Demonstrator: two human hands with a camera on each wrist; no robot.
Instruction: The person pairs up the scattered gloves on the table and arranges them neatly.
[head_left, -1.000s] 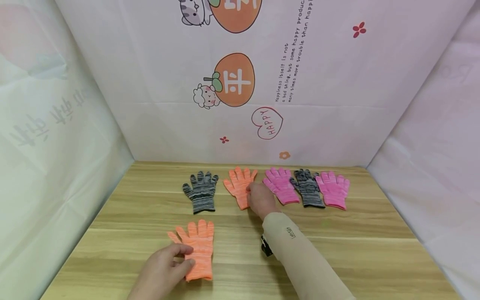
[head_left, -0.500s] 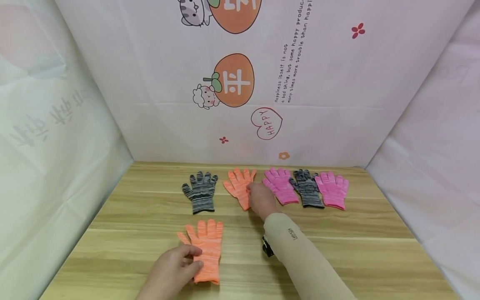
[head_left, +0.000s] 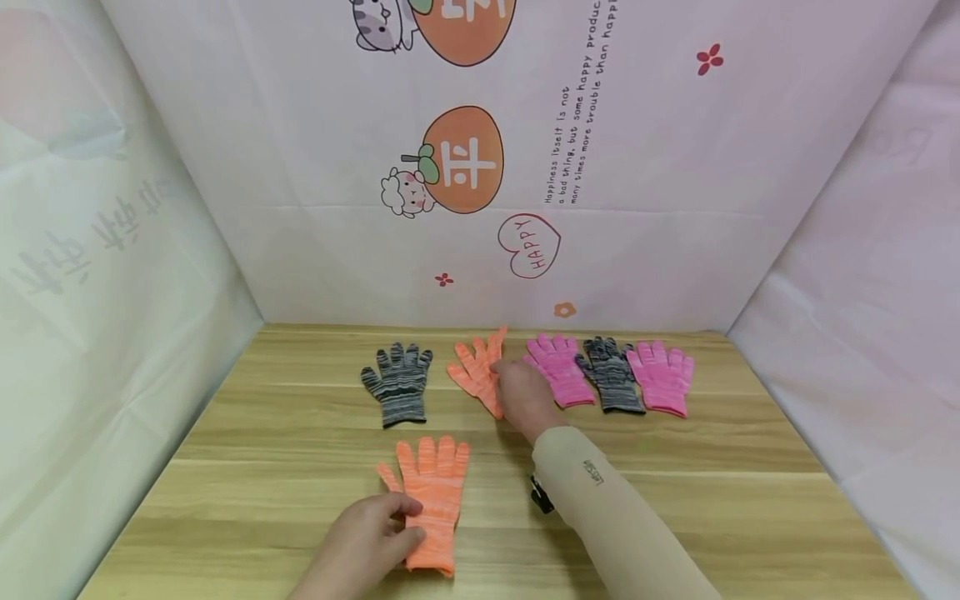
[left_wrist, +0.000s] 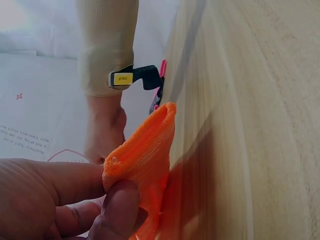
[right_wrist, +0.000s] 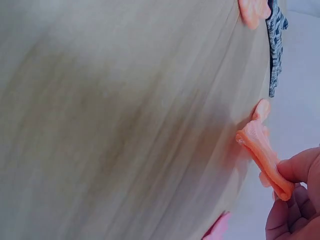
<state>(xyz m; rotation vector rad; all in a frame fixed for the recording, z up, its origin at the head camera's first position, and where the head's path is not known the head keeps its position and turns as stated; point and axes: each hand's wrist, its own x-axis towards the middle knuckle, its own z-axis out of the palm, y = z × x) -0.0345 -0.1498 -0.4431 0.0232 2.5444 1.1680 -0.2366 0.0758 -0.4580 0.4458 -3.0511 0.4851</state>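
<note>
Left hand [head_left: 367, 532] is pinching the near orange glove [head_left: 435, 500], right hand [head_left: 527, 397] the far orange glove [head_left: 476, 375]; they're seemingly pairing, next probably needing a lift across.

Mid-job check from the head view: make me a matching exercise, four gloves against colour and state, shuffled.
1. Front glove
2. Leftmost back glove
3. Second back glove from left
4. Rightmost back glove

A. Orange, pinched by the right grip
B. Pink, not held
C. Orange, pinched by the left grip
D. Grey-striped, not held

Pairs: 1-C, 2-D, 3-A, 4-B
</note>
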